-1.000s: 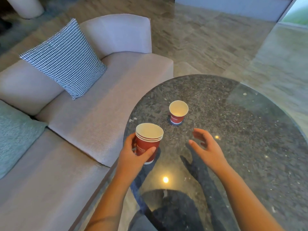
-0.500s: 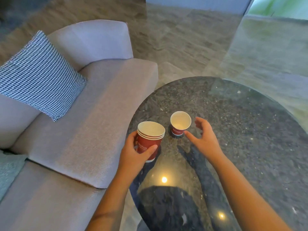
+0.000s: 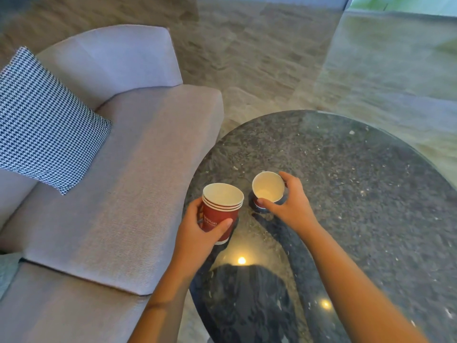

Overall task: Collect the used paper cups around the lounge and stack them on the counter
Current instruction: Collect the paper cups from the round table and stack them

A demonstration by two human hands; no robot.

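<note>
While the left hand [image 3: 197, 231] grips a stack of red paper cups [image 3: 222, 209], thumb and fingers [image 3: 223, 222] curled round its side, the right hand [image 3: 293, 206] closes on a single cup [image 3: 268, 188] just to the right of the stack. Its thumb presses the cup's near wall and its other fingers [image 3: 288, 178] wrap the far wall below the rim. This cup is red outside and cream inside, with its mouth turned up. Its base sits at a dark reflection on the counter [image 3: 358, 194]; whether it is touching the surface or just lifted cannot be told. The stack shows several nested rims and white lettering on its side, and it is held upright above the counter's left edge.

The counter is round, dark, speckled stone, polished enough to mirror both forearms, the person's dark outline [image 3: 247, 305] and a few bright ceiling lights [image 3: 241, 260]. Close against its left edge runs a pale grey sofa [image 3: 128, 184], its seat cushion ending near the stack. A black-and-white houndstooth cushion [image 3: 42, 129] leans against the sofa's back, and a corner of a teal cushion [image 3: 7, 271] shows at the left margin. Grey veined marble floor [image 3: 259, 53] spreads beyond the sofa and counter.
</note>
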